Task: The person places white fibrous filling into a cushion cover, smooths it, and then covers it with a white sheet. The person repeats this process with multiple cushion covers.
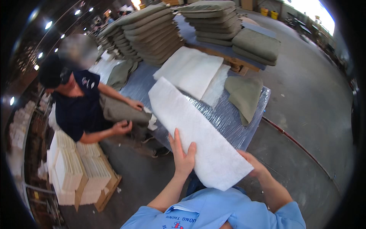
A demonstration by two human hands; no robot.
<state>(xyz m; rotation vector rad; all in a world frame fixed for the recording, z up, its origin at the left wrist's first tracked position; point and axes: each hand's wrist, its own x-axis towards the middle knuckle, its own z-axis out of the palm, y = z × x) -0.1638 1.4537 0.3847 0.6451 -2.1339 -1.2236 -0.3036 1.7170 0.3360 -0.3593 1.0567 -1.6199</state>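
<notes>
A long white foam pad (190,129) stretches from my chest out over the plastic-wrapped table (225,114). My left hand (182,154) grips its left edge near the end closest to me, fingers over the top. My right hand (254,165) holds the pad's near right corner, mostly tucked beneath it. Further out on the table lie more white foam pads (192,70) and an empty olive fabric cover (244,95).
A co-worker in a dark shirt (78,107) at the left stuffs an olive cushion cover (122,110). Stacks of finished olive cushions (152,32) (217,21) stand behind the table. White foam stacks on a pallet (78,171) are at lower left. A hose (297,145) crosses the concrete floor.
</notes>
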